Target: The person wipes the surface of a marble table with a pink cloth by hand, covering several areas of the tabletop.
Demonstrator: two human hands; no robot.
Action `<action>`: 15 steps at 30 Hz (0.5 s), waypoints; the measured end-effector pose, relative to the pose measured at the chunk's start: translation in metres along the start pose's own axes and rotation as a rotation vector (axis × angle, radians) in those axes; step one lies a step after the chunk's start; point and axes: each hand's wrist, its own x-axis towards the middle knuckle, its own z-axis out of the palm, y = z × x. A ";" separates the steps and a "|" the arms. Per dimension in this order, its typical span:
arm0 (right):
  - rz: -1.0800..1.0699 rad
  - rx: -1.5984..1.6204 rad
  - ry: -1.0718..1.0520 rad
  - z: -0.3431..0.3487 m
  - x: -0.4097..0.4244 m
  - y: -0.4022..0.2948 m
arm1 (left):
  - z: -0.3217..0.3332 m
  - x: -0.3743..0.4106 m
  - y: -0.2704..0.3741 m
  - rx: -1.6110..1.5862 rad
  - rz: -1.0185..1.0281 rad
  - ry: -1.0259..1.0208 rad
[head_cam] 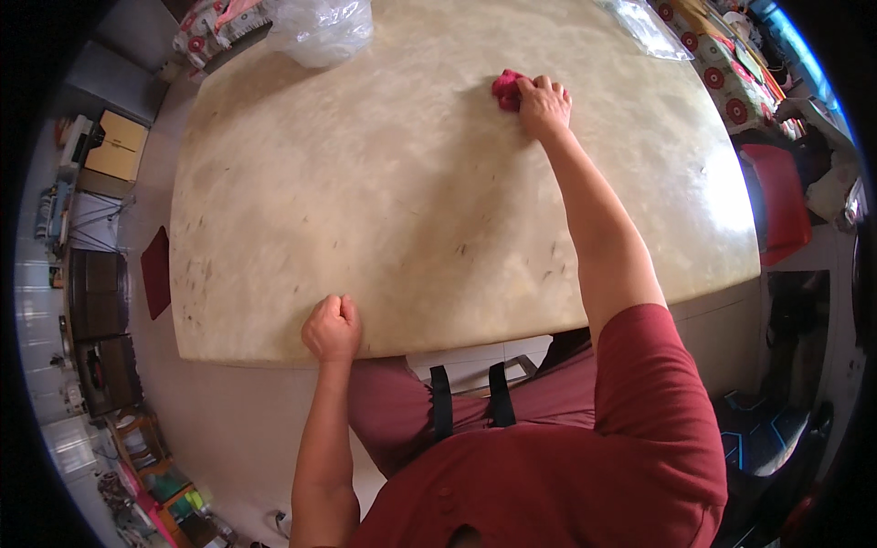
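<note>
My right hand (546,106) is stretched far over the pale mottled tabletop (370,185), its fingers closed on a crumpled red cloth (508,90) that lies against the surface. Part of the cloth is hidden under the fingers. Near the table's front edge, left of my body, my left hand (332,328) rests as a closed fist with nothing visible in it. Small dark marks are scattered over the tabletop, mostly at the left and near the front.
A clear plastic bag (322,31) stands at the table's far left, and a flat transparent plastic packet (647,29) lies at the far right. Beside the right edge is a red chair (777,204). Cloths with a round flower pattern (714,77) show beyond the table.
</note>
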 end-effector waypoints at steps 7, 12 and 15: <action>-0.252 0.094 -0.084 -0.051 -0.158 -0.026 | 0.003 0.002 0.001 0.034 -0.017 0.001; -0.412 0.285 -0.096 -0.100 -0.305 -0.039 | 0.004 0.002 -0.003 0.043 0.016 0.038; -0.415 0.270 -0.125 -0.109 -0.328 -0.025 | 0.003 0.002 0.000 0.028 0.020 0.024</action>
